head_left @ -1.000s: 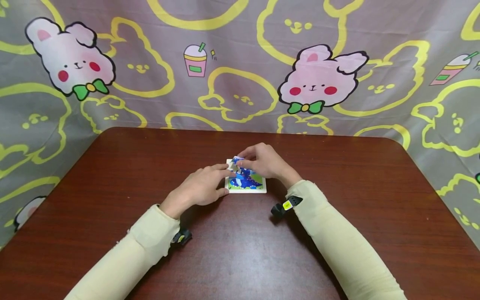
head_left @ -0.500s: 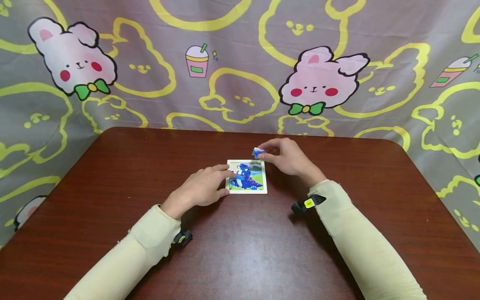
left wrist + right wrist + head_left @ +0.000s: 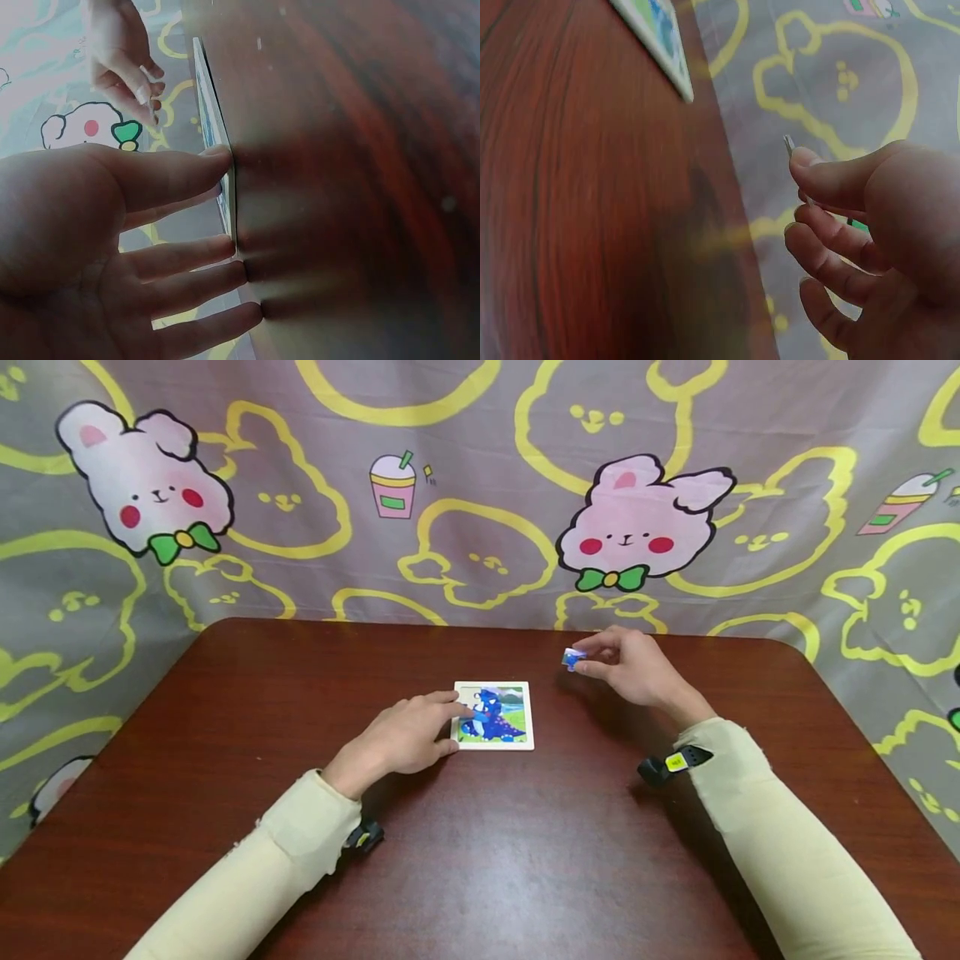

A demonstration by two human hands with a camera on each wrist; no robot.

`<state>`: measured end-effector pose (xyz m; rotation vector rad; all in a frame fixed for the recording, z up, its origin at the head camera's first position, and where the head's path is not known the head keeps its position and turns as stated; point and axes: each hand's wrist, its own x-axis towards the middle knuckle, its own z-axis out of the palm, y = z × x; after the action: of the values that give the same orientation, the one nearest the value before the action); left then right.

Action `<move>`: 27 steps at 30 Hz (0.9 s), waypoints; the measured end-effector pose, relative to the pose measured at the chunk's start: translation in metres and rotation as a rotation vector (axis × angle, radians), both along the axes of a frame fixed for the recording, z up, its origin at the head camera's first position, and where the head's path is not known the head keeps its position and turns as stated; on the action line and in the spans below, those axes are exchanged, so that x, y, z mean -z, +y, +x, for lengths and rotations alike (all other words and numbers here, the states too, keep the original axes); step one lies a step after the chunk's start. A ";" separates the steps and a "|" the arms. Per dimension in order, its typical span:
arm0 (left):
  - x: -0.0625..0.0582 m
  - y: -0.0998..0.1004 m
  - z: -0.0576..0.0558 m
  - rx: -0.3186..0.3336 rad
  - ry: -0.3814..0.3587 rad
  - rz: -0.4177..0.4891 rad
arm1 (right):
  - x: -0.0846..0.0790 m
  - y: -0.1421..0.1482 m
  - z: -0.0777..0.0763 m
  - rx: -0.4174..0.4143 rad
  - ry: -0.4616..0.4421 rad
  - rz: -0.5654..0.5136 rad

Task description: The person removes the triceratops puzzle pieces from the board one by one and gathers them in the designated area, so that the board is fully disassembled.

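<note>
A square jigsaw puzzle (image 3: 513, 714) with a white frame and a blue dinosaur picture lies flat on the table. Its upper left corner shows a pale bare patch where no piece sits. My left hand (image 3: 401, 732) rests at the puzzle's left edge with fingers fairly straight, one fingertip on the picture and the thumb at the lower left corner. Off to the right, above the table, my right hand (image 3: 637, 668) pinches a small blue and white puzzle piece (image 3: 572, 659) between thumb and fingers. In the right wrist view the piece (image 3: 788, 145) appears edge-on, mostly hidden by the thumb.
The dark red-brown wooden table (image 3: 480, 843) spreads around both hands. A grey curtain (image 3: 480, 468) with yellow outlines and rabbit faces hangs behind its far edge. Each wrist bears a black strap, such as the right strap (image 3: 673, 764).
My right hand has lifted the piece from the upper left of the puzzle and carried it rightward, away from the frame. The left hand has stayed in place.
</note>
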<state>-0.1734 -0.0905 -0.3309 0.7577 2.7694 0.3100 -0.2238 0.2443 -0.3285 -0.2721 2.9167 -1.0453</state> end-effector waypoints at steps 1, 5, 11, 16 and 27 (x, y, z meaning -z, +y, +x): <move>0.000 0.000 0.000 0.000 0.002 0.000 | 0.000 0.003 0.000 0.005 -0.006 0.003; 0.000 -0.001 0.000 0.002 0.004 0.003 | 0.005 0.015 0.000 0.024 -0.015 0.036; -0.001 -0.001 0.000 0.004 -0.005 0.006 | 0.014 0.028 -0.001 0.021 -0.023 0.096; -0.002 -0.001 0.000 0.000 -0.011 -0.001 | 0.021 0.027 -0.004 -0.019 -0.007 0.100; -0.002 -0.001 -0.001 -0.003 -0.016 -0.010 | 0.031 0.012 -0.011 -0.037 -0.004 0.083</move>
<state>-0.1739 -0.0919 -0.3293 0.7449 2.7550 0.3007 -0.2344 0.2564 -0.3597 -0.3199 2.9303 -0.9154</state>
